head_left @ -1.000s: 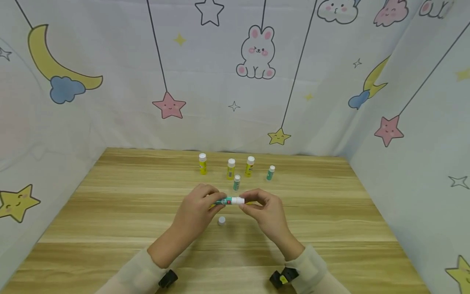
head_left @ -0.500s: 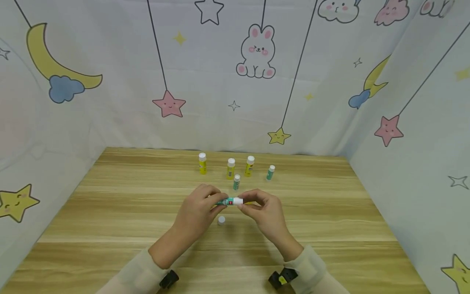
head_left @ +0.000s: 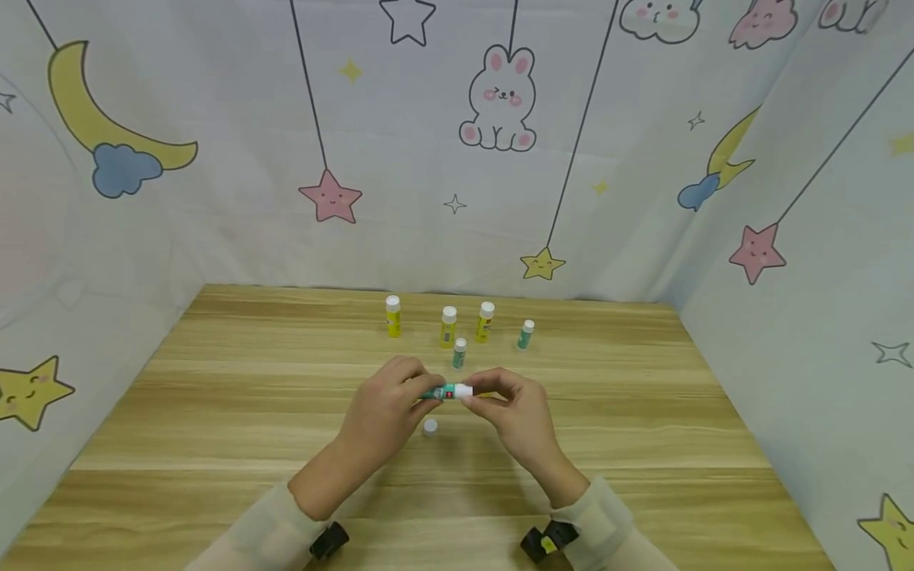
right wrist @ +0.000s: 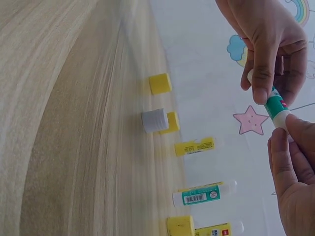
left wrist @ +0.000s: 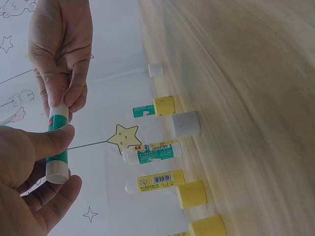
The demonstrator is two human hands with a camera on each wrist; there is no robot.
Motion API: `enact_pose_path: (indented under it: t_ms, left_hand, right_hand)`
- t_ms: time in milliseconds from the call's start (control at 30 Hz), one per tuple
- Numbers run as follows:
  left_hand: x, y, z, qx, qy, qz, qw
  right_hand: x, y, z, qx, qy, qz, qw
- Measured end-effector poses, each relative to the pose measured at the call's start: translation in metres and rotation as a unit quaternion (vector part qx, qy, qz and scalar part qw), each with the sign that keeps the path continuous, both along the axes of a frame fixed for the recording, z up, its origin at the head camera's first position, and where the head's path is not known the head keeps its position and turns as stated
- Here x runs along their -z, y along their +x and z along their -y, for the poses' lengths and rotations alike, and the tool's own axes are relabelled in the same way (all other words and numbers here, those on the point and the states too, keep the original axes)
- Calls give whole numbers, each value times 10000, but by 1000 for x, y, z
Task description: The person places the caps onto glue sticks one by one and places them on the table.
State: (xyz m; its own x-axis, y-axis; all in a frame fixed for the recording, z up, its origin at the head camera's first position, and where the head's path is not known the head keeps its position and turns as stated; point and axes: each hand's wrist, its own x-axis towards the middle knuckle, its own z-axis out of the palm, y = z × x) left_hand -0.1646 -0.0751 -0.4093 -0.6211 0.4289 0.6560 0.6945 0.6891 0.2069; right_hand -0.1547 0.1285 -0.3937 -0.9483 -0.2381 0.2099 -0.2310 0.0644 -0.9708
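A slim green glue stick (head_left: pixel 437 392) with a white cap (head_left: pixel 464 391) lies level between the two hands, above the table. Its body is gripped by the left hand (head_left: pixel 385 406), thumb on one side and fingers on the other. The right hand (head_left: pixel 520 412) pinches the end of the white cap between thumb and fingertips. In the left wrist view, the stick's white base (left wrist: pixel 57 173) sticks out past the left thumb. A loose white cap (head_left: pixel 430 427) stands on the wooden table just below the hands.
Three yellow glue sticks with white caps, one being the leftmost stick (head_left: pixel 393 317), stand along the back. Two smaller green sticks stand near them, one at the right (head_left: pixel 525 335), one in the middle (head_left: pixel 459 354). Loose yellow caps (left wrist: pixel 192 194) also sit on the table.
Compared with a second ago, the hands are slightly closer together and less of the white end shows between them. Over the last half second they are nearly still.
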Motion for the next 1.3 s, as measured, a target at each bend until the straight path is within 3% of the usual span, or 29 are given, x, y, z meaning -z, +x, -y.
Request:
enact_pose_path:
  t_ms: [433,767,1033,1300]
  left_hand:
    - [-2,1,-3,220,-14,107,9997]
    - [-2,1,-6,209,-3,219,9995]
    - [0,0,-7,229,-96,122,9996]
    - [1,-2,-7,245,-27,205,9995]
  right_hand:
    - [1,3,2,327,-51,-32,9994]
    - [23,-10,-2,535,13,-237,9983]
    - [19,-9,-5,320,198,-184,9991]
    - [-1,1,-6,35,256,-55,9997]
